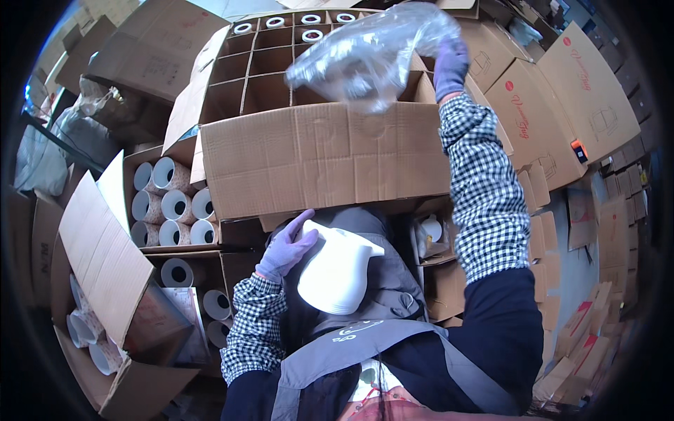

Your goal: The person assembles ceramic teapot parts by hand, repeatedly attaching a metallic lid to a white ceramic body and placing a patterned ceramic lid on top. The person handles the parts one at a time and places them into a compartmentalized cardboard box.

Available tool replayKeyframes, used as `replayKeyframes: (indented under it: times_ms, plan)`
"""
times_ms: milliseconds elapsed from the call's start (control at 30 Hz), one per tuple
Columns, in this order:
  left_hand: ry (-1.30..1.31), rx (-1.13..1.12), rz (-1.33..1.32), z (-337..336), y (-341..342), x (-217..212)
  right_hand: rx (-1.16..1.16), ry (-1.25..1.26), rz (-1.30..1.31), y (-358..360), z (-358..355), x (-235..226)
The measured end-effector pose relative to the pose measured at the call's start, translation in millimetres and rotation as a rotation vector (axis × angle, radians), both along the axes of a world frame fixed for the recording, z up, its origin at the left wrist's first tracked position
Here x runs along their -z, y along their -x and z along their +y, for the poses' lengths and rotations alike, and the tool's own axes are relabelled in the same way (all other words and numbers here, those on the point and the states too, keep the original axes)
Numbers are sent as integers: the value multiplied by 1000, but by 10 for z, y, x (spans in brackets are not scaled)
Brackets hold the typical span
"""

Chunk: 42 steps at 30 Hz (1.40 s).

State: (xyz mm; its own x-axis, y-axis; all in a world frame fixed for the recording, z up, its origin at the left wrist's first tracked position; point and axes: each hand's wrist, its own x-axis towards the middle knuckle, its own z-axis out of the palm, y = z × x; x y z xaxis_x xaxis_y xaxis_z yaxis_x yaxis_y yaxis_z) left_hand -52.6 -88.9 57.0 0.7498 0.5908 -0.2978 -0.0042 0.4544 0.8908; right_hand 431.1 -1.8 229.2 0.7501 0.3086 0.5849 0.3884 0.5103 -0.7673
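My left hand (286,247), in a purple glove, is closed around the handle side of a white jug (335,272). The jug lies tilted over my lap, its spout toward the right. Stretched out ahead on the right, my gloved right hand (451,69) grips the edge of a clear plastic bag (382,52). That bag spreads over a large open carton (326,158) with cardboard dividers. Several white ring-topped items (312,36) stand in the carton's far compartments. What the bag holds, if anything, I cannot make out.
Left of me, a box (130,200) holds several patterned cylinders (172,173), with more cylinders in an open carton (179,272) below. An open box at my right contains a small white item (430,228). Printed cartons (537,116) stand at the far right, flattened cardboard (579,344) lower down.
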Motion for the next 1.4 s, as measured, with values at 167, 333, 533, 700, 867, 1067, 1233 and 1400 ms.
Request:
replayKeyframes:
  times_ms: [167, 333, 533, 700, 867, 1067, 1233, 1400]
  plan:
    - [-798, -47, 239, 31, 12, 26, 340, 1606, -916, -356, -74, 219]
    - [-1060, -57, 270, 112, -56, -182, 944, 1169, -1016, -161, -216, -361]
    - [-811, -683, 262, -31, 490, 184, -943, 980, -853, 1295, -407, 685]
    - [-277, -868, 756, -1486, 1481, 1149, -1216, 1344, -701, 1226, -480, 1383]
    - [432, -1223, 1075, -3087, 409, 2078, -1248, 1370, -438, 543, 393, 1623]
    - [411, -475, 1387, -3970, 794, 2794, -1072, 1445, -528, 1071, -754, 1361]
    - [206, 238, 1697, -3931, 852, 3217, -1035, 1510, -487, 1003, -714, 1481]
    - [127, 384, 1562, -3788, 1256, 3130, -983, 1522, -477, 1040, -809, 1499]
